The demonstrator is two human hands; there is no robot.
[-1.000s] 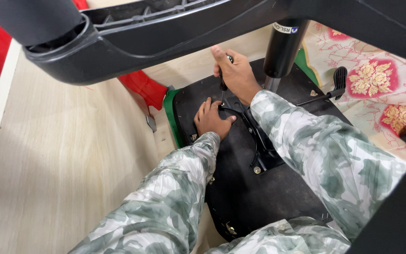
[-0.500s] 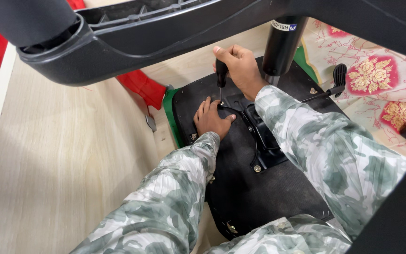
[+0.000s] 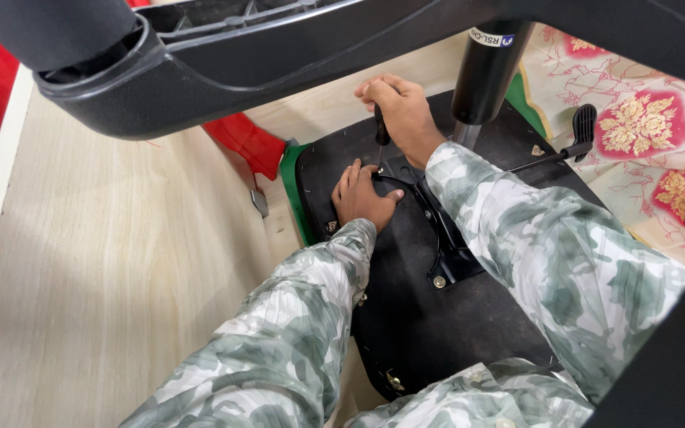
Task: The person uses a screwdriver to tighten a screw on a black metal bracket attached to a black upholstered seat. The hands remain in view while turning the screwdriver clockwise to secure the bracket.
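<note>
Right hand [image 3: 406, 111] clamped around black screwdriver [image 3: 380, 136], held upright so tip met metal bracket [image 3: 430, 214] on upturned chair seat [image 3: 453, 317]. Left hand [image 3: 361, 196] pressed flat beside tip (apparently steadying), closed on nothing.

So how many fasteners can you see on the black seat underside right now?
2. One silver bolt sits at the near corner of the metal plate; one brass-coloured fastener sits by the near seat edge. Others may be hidden under the hands and sleeves.

Left hand [image 3: 362, 196] pressed flat, right hand [image 3: 403, 113] fisted grip
</note>
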